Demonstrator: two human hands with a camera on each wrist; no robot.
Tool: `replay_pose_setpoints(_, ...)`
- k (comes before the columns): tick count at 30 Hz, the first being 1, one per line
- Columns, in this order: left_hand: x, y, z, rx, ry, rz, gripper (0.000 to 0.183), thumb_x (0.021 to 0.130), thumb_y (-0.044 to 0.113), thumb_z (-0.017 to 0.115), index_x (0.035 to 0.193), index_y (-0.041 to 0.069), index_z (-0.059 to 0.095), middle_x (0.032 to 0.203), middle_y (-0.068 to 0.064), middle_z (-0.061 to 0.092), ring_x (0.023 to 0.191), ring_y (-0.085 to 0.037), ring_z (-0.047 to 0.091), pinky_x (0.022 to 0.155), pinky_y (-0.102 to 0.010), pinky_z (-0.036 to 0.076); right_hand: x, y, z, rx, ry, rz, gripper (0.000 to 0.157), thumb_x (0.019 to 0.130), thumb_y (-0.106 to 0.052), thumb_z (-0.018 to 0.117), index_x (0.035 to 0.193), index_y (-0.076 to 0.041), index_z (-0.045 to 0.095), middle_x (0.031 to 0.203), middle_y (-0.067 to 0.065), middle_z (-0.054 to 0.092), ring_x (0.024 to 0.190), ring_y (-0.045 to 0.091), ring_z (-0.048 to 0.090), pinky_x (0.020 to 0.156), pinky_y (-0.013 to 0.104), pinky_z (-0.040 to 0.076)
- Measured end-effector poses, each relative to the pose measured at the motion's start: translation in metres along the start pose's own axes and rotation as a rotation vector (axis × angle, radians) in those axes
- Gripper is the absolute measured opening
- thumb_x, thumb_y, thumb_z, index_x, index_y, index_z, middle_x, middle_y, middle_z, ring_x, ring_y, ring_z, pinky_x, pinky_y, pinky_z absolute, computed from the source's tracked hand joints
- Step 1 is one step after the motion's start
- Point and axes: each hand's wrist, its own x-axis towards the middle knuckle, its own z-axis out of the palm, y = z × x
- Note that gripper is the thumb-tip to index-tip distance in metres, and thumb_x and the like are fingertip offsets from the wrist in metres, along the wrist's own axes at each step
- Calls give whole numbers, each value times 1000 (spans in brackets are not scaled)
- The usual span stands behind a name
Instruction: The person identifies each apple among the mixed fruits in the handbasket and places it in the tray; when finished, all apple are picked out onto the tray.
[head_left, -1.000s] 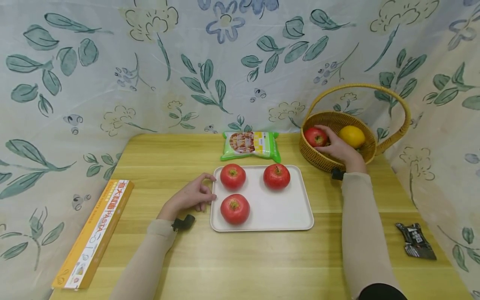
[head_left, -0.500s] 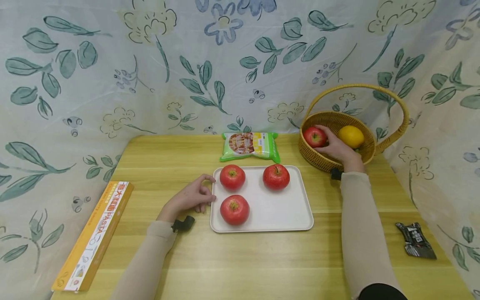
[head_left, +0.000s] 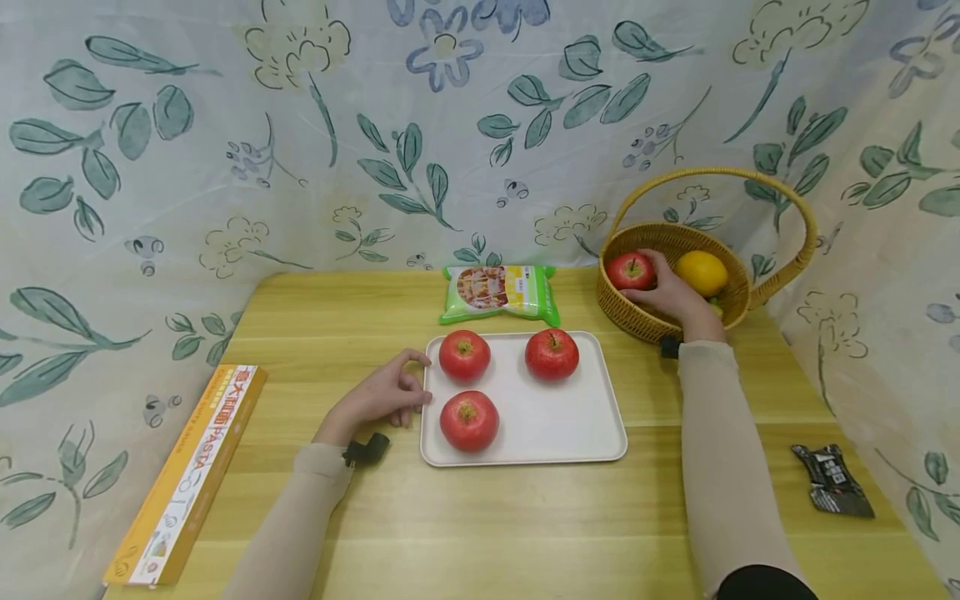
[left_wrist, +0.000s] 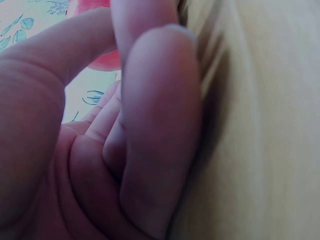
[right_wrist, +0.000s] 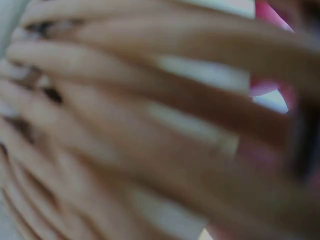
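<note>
In the head view, a wicker basket (head_left: 633, 319) stands at the back right, its tall handle upright. My right hand (head_left: 671, 296) reaches in over its front rim, fingers and thumb curled round the right side of a red apple (head_left: 626, 270). A lemon (head_left: 702, 272) lies to the right of that hand. Basket weave fills most of the right wrist view and hides the grip. My left hand (head_left: 381, 392) rests by the left edge of a white tray (head_left: 555, 425), index finger and thumb bent, tips right at the rim. The tray bears three red apples (head_left: 469, 421).
Behind the tray lies a green food packet (head_left: 500, 293). A long orange pasta box (head_left: 187, 475) lies along the table's left side, and a small black wrapper (head_left: 832, 482) near its right edge. A floral cloth (head_left: 420, 167) hangs behind the table.
My right hand has shifted slightly on the apple in the basket, whose stem now shows and more of whose red side is uncovered. My left hand and the tray keep their places.
</note>
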Motion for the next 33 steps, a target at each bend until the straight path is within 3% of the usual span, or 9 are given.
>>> replay_pose_setpoints(13,0,-2,0,-6,0,13,64,94,24,81,146,18,43,86,-8,71,56,-19,64,51,-29,55,7,3,1,-70,32,66,122,91,-82,56,169,-15,-10,168,40,18,150,60,30,125,72,25)
replay_pose_setpoints(33,0,-2,0,-2,1,-2,64,94,25,81,146,19,43,87,-8,72,56,-19,64,52,-29,55,7,3,1,-47,80,56,118,93,-76,62,170,-10,0,168,38,22,151,58,31,125,72,26)
